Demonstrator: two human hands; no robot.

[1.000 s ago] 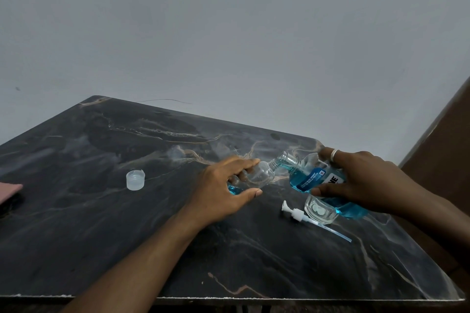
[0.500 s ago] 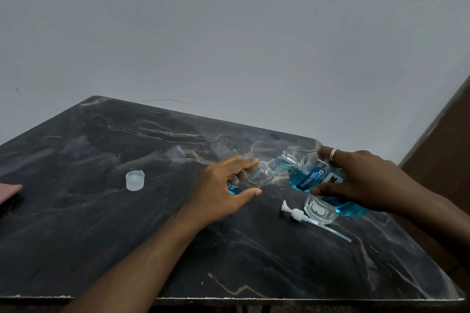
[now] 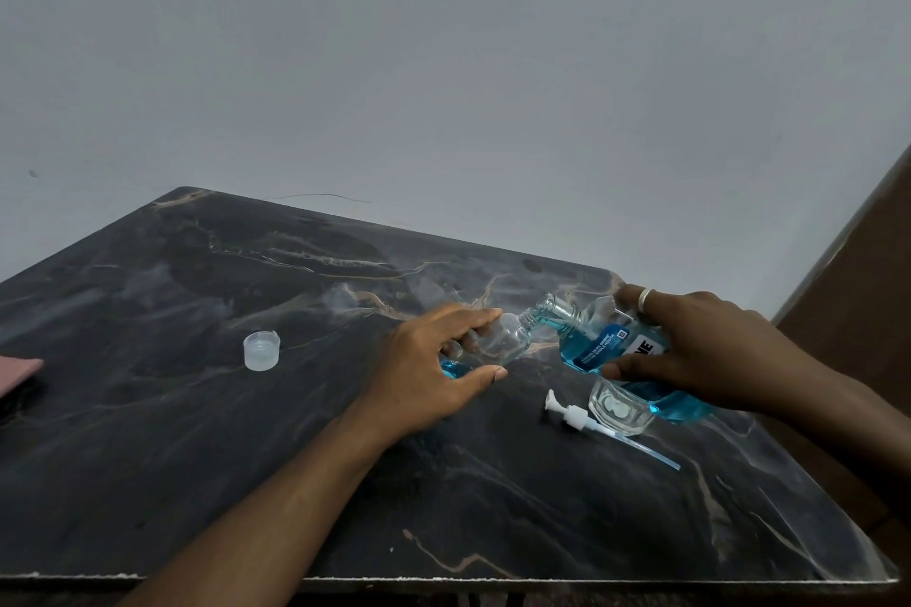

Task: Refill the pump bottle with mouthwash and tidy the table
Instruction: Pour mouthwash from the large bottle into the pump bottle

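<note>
Spill on surface (image 3: pixel 197 434) is risked if pour is misaimed (pump btl (image 3: pixel 508 336) clasped by left grip (image 3: pixel 429 360), refill (image 3: pixel 599 345) by right grip (image 3: pixel 715 350)).

Holding pump bottle (image 3: pixel 503 341) mid-table in left hand (image 3: pixel 430 372); holding mouthwash bottle (image 3: pixel 604 346) just right of it in right hand (image 3: pixel 705 350), necks meeting. Lying on table (image 3: pixel 197 458) before mouthwash bottle: glass (image 3: pixel 622 410), pump (image 3: pixel 572 414) just beside. Sitting well left: cap (image 3: pixel 261 350).

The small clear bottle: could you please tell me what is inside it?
The pump bottle holds a little blue mouthwash at its base; the left hand hides how much.
</note>
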